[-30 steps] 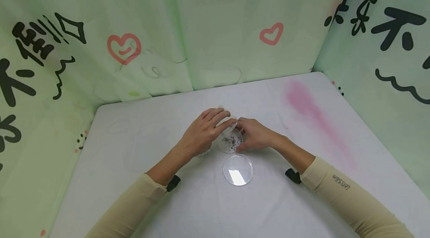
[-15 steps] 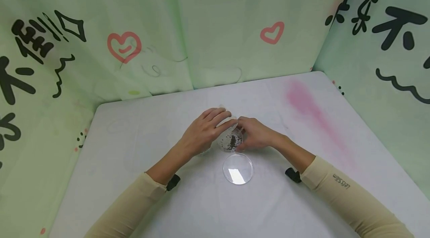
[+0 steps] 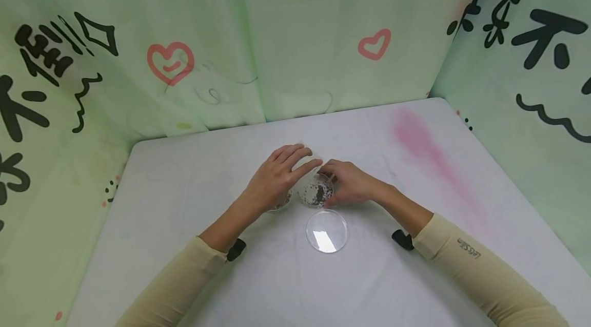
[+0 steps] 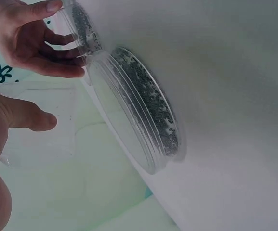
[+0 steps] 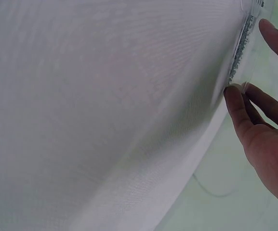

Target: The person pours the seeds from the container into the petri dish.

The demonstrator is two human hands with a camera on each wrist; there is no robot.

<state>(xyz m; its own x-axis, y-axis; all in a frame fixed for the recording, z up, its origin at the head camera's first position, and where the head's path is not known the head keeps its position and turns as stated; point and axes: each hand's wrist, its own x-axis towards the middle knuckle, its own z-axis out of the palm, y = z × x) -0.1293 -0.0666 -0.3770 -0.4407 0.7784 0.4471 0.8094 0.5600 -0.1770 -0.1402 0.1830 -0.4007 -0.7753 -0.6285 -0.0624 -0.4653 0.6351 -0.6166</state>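
Observation:
My left hand [image 3: 277, 173] pinches a small clear plastic bag [image 4: 42, 149], raised above the dishes. A few specks cling to the bag. My right hand [image 3: 351, 181] grips the side of a clear petri dish [image 3: 310, 194], thumb at its near edge and fingers at the far side. Dark granules lie scattered in this dish, with a denser patch toward the right. Partly hidden under my left hand is a second dish [image 3: 283, 203], also with dark granules. In the left wrist view this second dish [image 4: 151, 103] shows clear rims stacked over its granule layer.
A clear round lid [image 3: 327, 232] lies flat on the white cloth in front of the gripped dish, reflecting light. The white-covered table [image 3: 194, 204] carries a pink stain [image 3: 420, 147] at the right. Green curtains [image 3: 295, 50] enclose the back and sides.
Between the first two frames, more dark granules gather in the gripped dish. My left hand then shifts slightly up and left with the bag, uncovering more of the second dish. My right hand stays put.

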